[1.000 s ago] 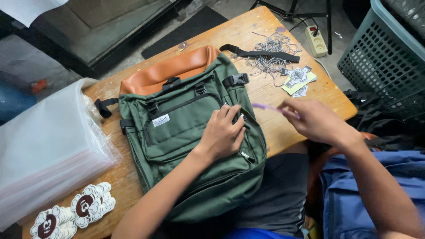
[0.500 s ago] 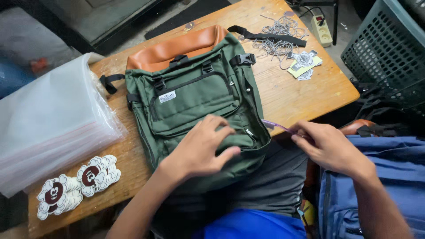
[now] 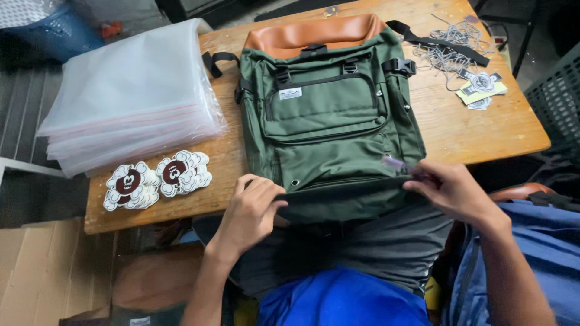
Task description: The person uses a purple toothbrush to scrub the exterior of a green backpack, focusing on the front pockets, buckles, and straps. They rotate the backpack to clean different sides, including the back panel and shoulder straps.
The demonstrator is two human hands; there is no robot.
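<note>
Green backpack (image 3: 329,121) on table (image 3: 483,130): soft, limp, likely light. Left hand (image 3: 254,208) and right hand (image 3: 450,190) closed, gripping its near edge.

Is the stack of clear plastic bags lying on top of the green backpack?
No, the stack of clear plastic bags lies on the wooden table beside the green backpack.

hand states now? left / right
Left hand: closed, pinching the near edge of the green backpack.
Right hand: closed on the same edge, also holding a small purple tool.
</note>
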